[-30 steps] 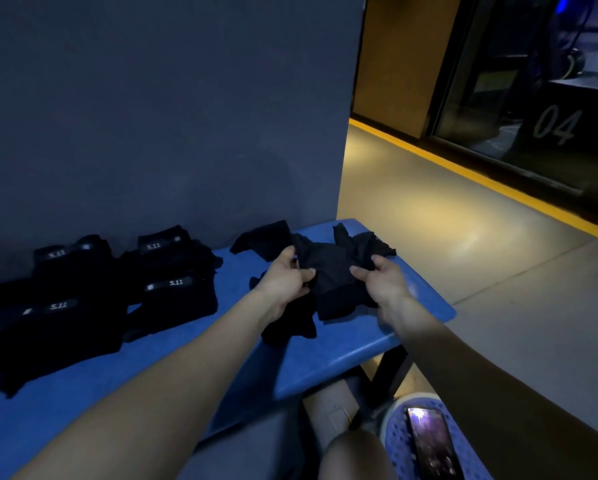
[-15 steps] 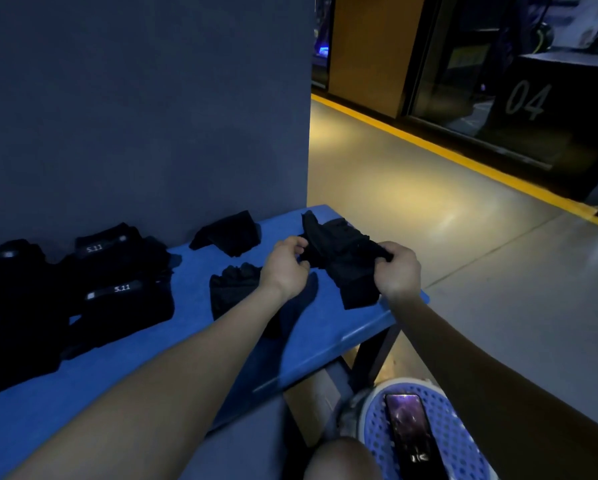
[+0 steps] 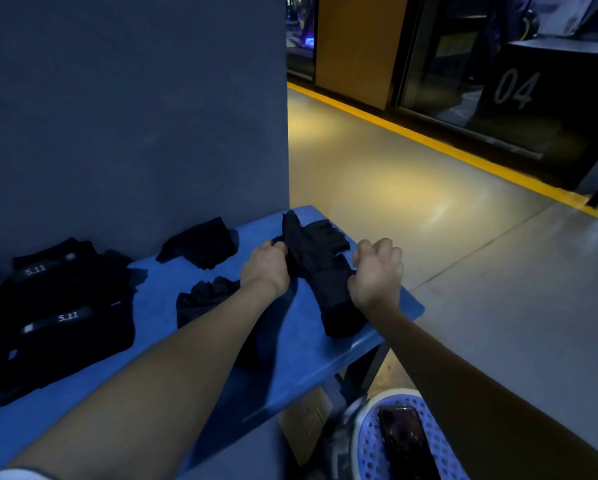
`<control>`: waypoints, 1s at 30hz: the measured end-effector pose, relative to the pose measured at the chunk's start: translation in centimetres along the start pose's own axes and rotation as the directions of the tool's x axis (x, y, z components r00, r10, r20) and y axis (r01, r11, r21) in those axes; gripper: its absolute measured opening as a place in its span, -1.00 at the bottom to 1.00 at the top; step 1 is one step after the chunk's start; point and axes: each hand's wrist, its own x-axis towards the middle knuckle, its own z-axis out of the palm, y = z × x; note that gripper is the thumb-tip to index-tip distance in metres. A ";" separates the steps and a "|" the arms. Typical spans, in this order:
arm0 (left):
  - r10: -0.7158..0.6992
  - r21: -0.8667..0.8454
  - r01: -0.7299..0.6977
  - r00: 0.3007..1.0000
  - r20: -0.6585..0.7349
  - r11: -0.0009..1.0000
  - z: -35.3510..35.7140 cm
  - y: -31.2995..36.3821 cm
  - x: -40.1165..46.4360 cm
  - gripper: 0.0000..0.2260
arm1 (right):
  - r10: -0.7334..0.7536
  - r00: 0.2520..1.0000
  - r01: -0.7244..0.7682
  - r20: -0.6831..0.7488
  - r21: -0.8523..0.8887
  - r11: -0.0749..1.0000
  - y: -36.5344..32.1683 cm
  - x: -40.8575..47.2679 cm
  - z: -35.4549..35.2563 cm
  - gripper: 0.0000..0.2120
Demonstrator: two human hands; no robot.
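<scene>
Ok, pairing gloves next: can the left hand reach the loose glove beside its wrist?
Probably yes: the loose glove lies uncovered on the bench, but the left hand must first release the held glove.

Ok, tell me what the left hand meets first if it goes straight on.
The black glove: the left hand grips its edge, and the glove lies straight ahead. Past it, apparently only the blue bench and its far end, then floor, though depth is unclear.

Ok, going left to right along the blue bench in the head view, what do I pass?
Stacked black 5.11 gear → loose black glove → left hand → held glove → right hand.
</scene>
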 end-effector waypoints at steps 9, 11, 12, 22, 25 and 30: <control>-0.015 -0.070 0.006 0.991 -0.134 0.998 -0.3 -0.9 1.1 -0.87 | -0.034 0.951 -0.008 0.306 0.136 0.991 0.6 1.7 1.7 -0.79; -0.086 -0.240 0.030 0.971 -0.223 0.970 -2.0 -1.0 1.4 -0.90 | -0.033 0.940 -0.011 0.340 0.125 0.992 0.6 1.9 1.3 -0.78; -0.124 -0.350 0.031 0.961 -0.247 0.936 -3.0 -0.9 1.4 -0.91 | -0.035 0.934 -0.008 0.355 0.120 0.993 0.4 1.9 1.0 -0.78; -0.199 -0.958 0.036 0.980 -0.022 0.283 -10.6 -1.8 -1.2 -0.76 | 0.012 0.867 -0.316 0.499 0.530 0.787 -8.7 1.8 -2.9 -0.63; -0.154 -0.997 0.043 0.988 0.032 0.066 -12.0 -1.8 -3.9 -0.75 | 0.007 0.669 -0.716 0.743 0.643 0.271 -11.4 0.5 -3.6 -0.65; -0.048 -0.966 0.231 0.970 0.238 -0.112 -12.6 -3.8 -8.1 -0.76 | -0.006 0.735 -0.675 0.678 0.730 -0.109 -13.5 -0.6 -4.9 -0.82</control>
